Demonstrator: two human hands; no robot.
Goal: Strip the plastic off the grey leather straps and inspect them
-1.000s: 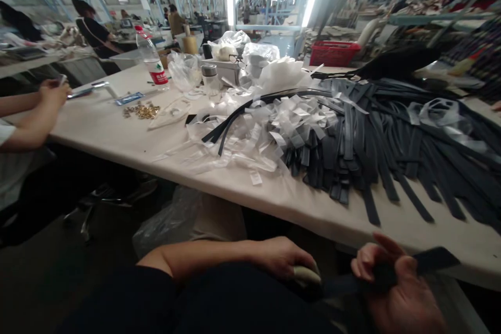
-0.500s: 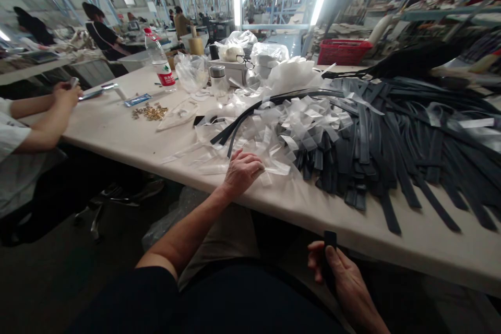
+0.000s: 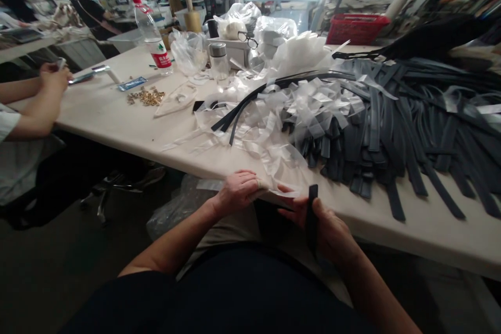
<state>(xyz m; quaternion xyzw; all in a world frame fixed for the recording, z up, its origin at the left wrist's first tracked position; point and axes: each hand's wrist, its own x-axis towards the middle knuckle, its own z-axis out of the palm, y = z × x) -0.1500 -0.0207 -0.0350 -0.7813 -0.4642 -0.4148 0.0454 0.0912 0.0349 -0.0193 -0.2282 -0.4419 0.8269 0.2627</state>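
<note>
At the table's near edge my left hand [image 3: 239, 191] is closed on a translucent white strip [image 3: 285, 193], which stretches toward my right hand. My right hand [image 3: 326, 224] grips a dark strap [image 3: 312, 214] that stands upright between thumb and fingers; its other fingers reach toward the white strip. Beyond my left hand lies a loose heap of translucent strips [image 3: 258, 138]. To the right, a big pile of dark straps [image 3: 376, 135] spreads over the table, some hanging toward its edge.
The beige table [image 3: 105, 120] holds a water bottle [image 3: 154, 42], a glass jar [image 3: 218, 62], small gold metal pieces [image 3: 146, 96], plastic bags [image 3: 188, 55] and glasses [image 3: 248, 39]. A red basket [image 3: 354, 28] stands behind. At the left, another person's hands [image 3: 54, 81] hold something small.
My left hand has moved down to the table edge and now holds a white strip. My right hand has risen leftward with the dark strap, close to my left hand. The view has shifted slightly.
</note>
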